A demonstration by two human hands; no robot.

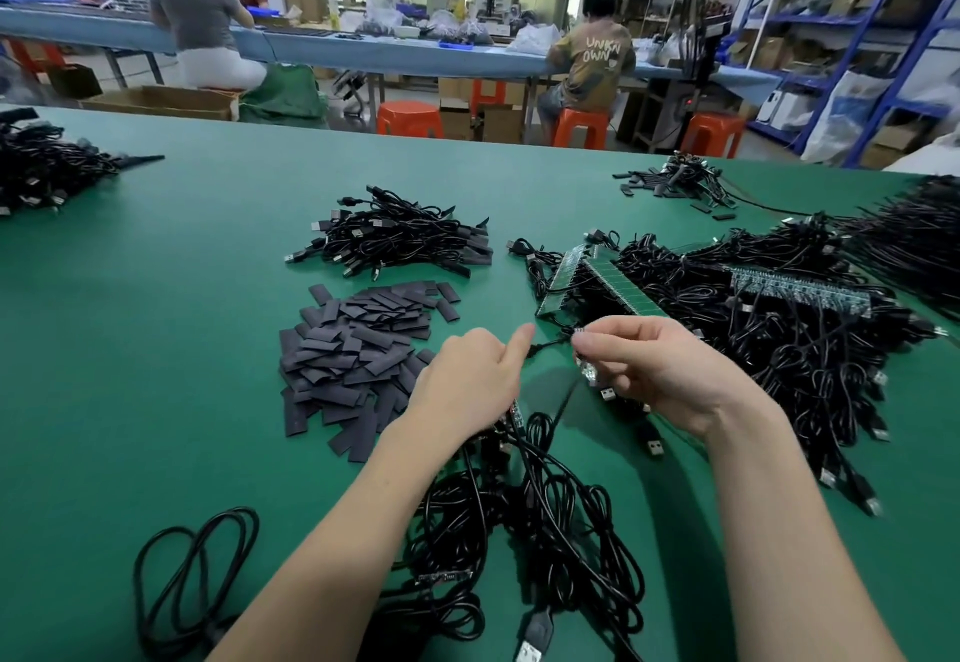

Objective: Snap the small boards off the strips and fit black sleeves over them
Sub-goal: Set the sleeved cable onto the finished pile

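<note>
Both hands work over the green table (182, 256), near its middle. Right hand (660, 370): fingers curled, thumb and fingertips pinching a small board (589, 373) with a cable attached. Board's long axis runs roughly up-down in the view, top end toward the strips, lower end toward the person; a USB plug (607, 393) hangs just below it. Left hand (467, 380): index finger extended, pointing right toward the board; remaining fingers curled around a bundle of black cables (545, 521) that trails down toward the near edge. Whether another board sits in this hand I cannot tell.

Board strips (597, 287) lie just beyond the hands, tilted against a cable heap, long axis running from far-left to near-right. A second strip (800, 289) rests on the large cable pile (779, 349) at right, long axis nearly left-right.

Black sleeves (353, 349) in a loose pile left of the left hand, flat, pointing many ways. Finished cables (400, 240) heaped behind the sleeves.
</note>
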